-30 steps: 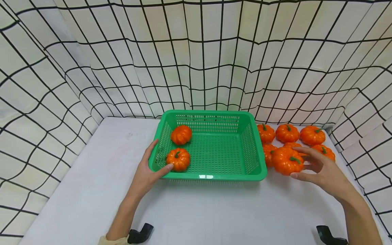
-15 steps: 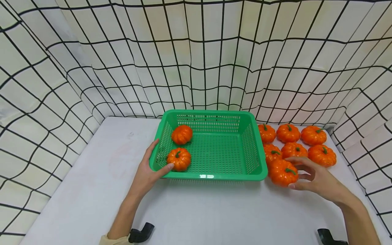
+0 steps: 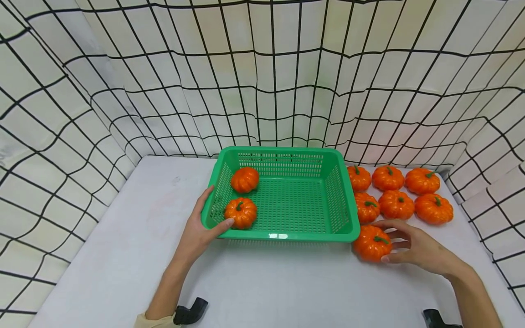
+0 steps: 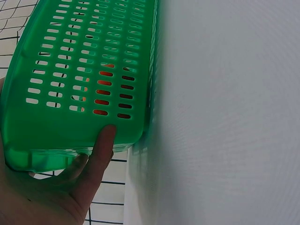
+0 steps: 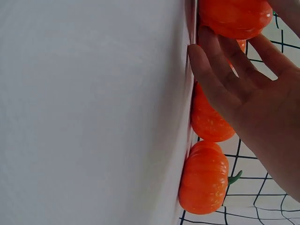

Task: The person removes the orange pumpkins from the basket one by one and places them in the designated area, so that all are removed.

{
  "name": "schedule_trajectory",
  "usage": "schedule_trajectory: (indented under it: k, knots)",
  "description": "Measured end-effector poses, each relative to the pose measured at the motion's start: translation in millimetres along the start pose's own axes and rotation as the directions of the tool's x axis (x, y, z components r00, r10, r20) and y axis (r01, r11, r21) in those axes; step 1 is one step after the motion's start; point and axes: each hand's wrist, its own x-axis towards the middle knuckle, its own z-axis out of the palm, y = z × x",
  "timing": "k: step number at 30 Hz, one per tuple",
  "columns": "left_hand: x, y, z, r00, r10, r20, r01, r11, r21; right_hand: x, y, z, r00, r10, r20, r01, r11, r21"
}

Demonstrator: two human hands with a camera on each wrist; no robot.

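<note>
A green plastic basket (image 3: 287, 237) stands mid-table with two small orange pumpkins inside, a rear one (image 3: 244, 180) and a front one (image 3: 240, 212). My left hand (image 3: 201, 234) holds its near left corner, thumb over the rim; in the left wrist view, fingers (image 4: 101, 154) lie along the outer wall. Just off the basket's near right corner, my right hand (image 3: 414, 243) grips another pumpkin (image 3: 372, 243) from its right side. That pumpkin (image 5: 236, 16) appears at the top of the right wrist view, fingertips against it.
Several more pumpkins (image 3: 396, 205) sit in two rows right of the basket, behind my right hand. A black grid net over white sheeting (image 3: 279, 82) closes off the back and both sides of the white table (image 3: 287, 291).
My right hand has brought its pumpkin toward me and slightly left, away from the rows. The left hand and the basket stay in place.
</note>
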Motion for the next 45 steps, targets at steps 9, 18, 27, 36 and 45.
schedule_trajectory:
  k: [9,18,27,36,45]
  knots:
    - [0.4,1.1,0.3,1.0,-0.002,-0.002,0.002,1.0,0.003,2,1,1,1.0,0.02,0.004,-0.02,0.999,-0.031]
    - [0.5,2.1,0.4,1.0,-0.009,-0.005,0.009,1.0,0.006,1,0,1,1.0,-0.01,0.0,0.01,1.0,-0.026]
    - [0.2,0.8,0.1,1.0,-0.007,-0.002,0.007,1.0,0.005,-1,-10,-7,0.994,-0.047,-0.097,0.038,0.995,-0.096]
    - [1.0,1.2,0.6,1.0,-0.003,-0.001,0.003,1.0,0.007,2,-23,-4,0.954,-0.093,-0.286,0.057,0.99,-0.13]
    - [-0.3,1.4,-0.3,1.0,-0.001,-0.002,0.001,1.0,0.005,8,-54,9,0.888,-0.127,-0.442,0.097,0.991,-0.09]
